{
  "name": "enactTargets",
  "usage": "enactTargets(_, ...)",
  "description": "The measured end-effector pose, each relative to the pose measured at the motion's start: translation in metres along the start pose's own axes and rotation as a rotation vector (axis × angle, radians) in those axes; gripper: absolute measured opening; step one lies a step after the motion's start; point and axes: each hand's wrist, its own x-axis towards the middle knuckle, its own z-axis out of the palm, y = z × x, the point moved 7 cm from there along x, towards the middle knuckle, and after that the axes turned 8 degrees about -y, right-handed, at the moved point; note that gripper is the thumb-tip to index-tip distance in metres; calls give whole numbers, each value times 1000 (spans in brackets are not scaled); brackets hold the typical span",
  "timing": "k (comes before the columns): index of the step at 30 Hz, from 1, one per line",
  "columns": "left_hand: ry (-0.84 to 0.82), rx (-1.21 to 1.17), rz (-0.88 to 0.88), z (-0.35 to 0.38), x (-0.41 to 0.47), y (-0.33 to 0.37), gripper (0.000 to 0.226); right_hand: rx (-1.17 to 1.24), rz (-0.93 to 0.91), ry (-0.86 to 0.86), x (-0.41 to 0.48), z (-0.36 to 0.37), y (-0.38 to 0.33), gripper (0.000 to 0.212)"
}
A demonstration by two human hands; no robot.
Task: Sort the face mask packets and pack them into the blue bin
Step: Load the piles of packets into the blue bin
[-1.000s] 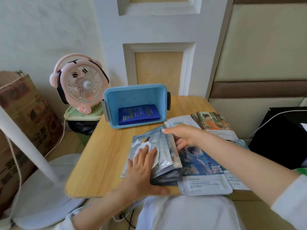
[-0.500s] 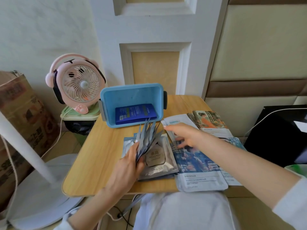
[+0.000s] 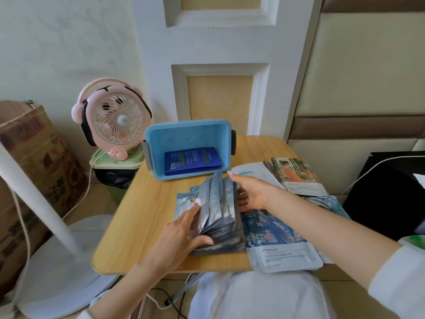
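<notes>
Packing looks barely begun: only dark blue packets (image 3: pixel 192 161) lie in the blue bin (image 3: pixel 184 134), while your left hand (image 3: pixel 181 238) grips the fanned silver packets (image 3: pixel 218 215) upright on the table (image 3: pixel 142 215), your right hand (image 3: pixel 255 194) rests straight fingers (image 3: pixel 235 177) against them, and printed packets (image 3: pixel 276 238) lie unsorted beside.

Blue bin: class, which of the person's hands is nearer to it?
Right. The right hand stretches its forefinger almost to the blue bin, at its front corner; the left hand grips the silver packet stack, nearer the person.
</notes>
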Motion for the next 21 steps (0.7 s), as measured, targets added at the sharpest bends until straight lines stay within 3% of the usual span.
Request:
enactTargets(4,27,-64,-13,-1,-1,-2,114,-139,20,-36,7,7,5,54)
enactTargets(8,145,-268,-17,-5,-5,-3,71,-281,-49,8,8,9,-4,65)
enactTargets(11,318,-434,-21,-12,-10,-9,48,-316,-57,-39,6,15,-9,57)
enactTargets(15,408,-560,-146,-9,-15,-26,58,-265,-45,-85,7,18,-7,42)
enactTargets(21,389,-676,-170,-1,-16,-36,74,-228,-13,-90,16,15,5,25)
